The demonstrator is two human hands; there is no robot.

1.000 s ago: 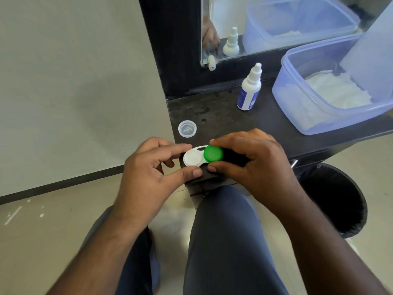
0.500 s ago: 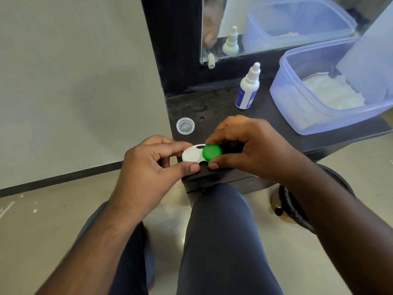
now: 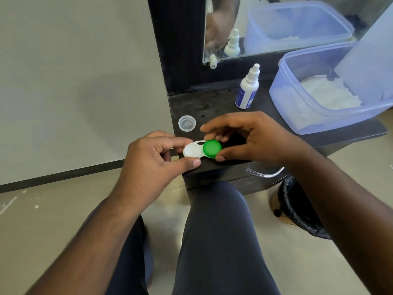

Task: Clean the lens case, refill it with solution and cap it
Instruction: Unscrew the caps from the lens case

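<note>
While held over the near left corner of the tabletop (image 3: pixel 217 107), white lens case (image 3: pixel 192 150) pinched at its left end between thumb and forefinger of the left hand (image 3: pixel 153 165), left well uncovered and facing up. Seated on the right well, green cap (image 3: pixel 212 148), gripped at its edge by the right hand (image 3: pixel 251 138): thumb under the near rim, curled fingers on the far rim, forefinger lifted and stretched out leftward above the case. Both hands close together, almost touching across the case.

Just beyond the left hand's fingertips, lying open side up on the tabletop, small clear cap (image 3: pixel 187 123). Farther back from the right hand, standing upright, white solution bottle (image 3: pixel 246 90) with a blue label and a nozzle tip. Off to the right of the right hand and behind it, translucent blue plastic tub (image 3: pixel 297 111), partly filled with white tissue (image 3: pixel 327 94), touching neither hand. Behind bottle and tub, mirror (image 3: pixel 265 24) in a dark frame, showing their reflections and a reflected hand.

Below the right forearm, black-lined waste bin (image 3: pixel 297 207) on the floor, with a metal drawer handle (image 3: pixel 265 172) just above it under the tabletop edge. Beneath both hands, knees in dark trousers (image 3: pixel 214 231). To the left of the left hand, pale wall with a dark skirting strip along the floor.
</note>
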